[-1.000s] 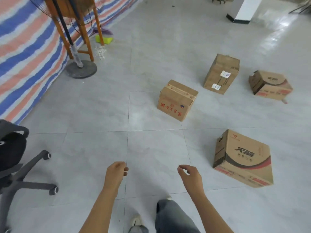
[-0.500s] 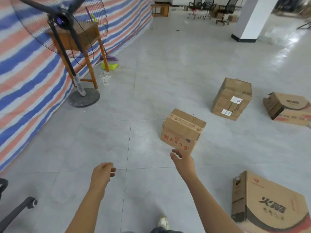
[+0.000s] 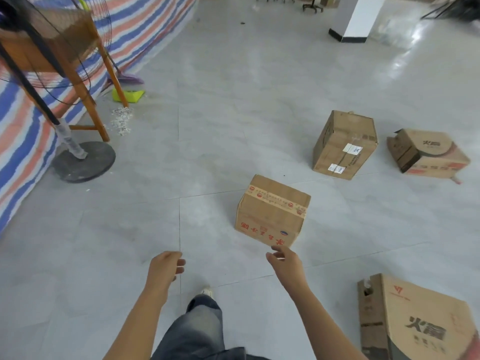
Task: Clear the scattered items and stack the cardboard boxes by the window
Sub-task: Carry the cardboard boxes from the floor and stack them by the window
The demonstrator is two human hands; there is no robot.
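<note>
Several cardboard boxes lie scattered on the grey tiled floor. A small taped box with red writing (image 3: 271,211) sits just ahead of me. A taller box with white labels (image 3: 342,145) stands behind it to the right. A crushed printed box (image 3: 426,153) lies at the far right, and a larger printed box (image 3: 415,323) lies at the bottom right. My right hand (image 3: 284,261) hangs just in front of the small box, fingers loosely curled, holding nothing. My left hand (image 3: 166,266) is also loosely curled and empty, lower left of that box.
A standing fan with a round base (image 3: 84,161) and a wooden stool (image 3: 65,61) stand at the left by a striped tarp (image 3: 145,27). A yellow dustpan (image 3: 128,96), a purple broom head (image 3: 128,79) and a small debris pile (image 3: 120,119) lie nearby. A white pillar (image 3: 355,19) stands far back.
I have walked forward, so the small taped box now lies closer to my hands. Both hands stay empty, and the office chair has left view at the left.
</note>
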